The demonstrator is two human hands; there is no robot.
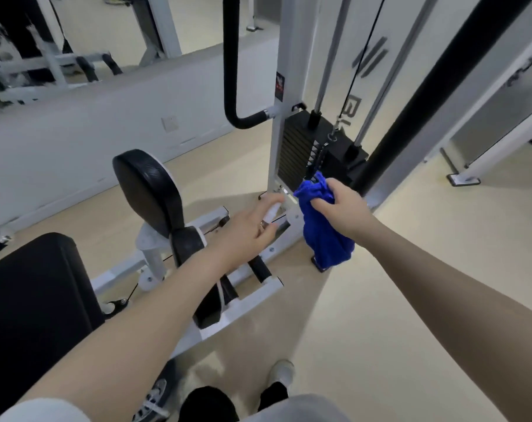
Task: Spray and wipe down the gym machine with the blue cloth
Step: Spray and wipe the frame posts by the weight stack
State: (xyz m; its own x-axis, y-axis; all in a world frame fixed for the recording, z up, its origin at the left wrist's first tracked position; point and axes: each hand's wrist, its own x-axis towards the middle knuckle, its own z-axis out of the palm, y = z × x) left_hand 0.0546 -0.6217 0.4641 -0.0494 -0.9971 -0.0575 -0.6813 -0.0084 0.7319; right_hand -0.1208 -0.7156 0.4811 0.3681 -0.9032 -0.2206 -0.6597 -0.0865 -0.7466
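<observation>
My right hand [344,208] grips a bunched blue cloth [322,233], which hangs down beside the white upright post [289,56] of the gym machine, just in front of the black weight stack [301,153]. My left hand [249,229] holds a small white spray bottle [271,213], its top pointing toward the foot of the post; the fingers hide most of the bottle. Both hands hover over the machine's white base frame [252,293], a short gap between them.
A round black pad [146,190] stands left of my left hand, and a black seat [30,293] fills the lower left. A curved black handle [232,71] hangs off the post. A thick black bar [435,95] slants at the right. Beige floor lies to the right; my shoe [283,373] is below.
</observation>
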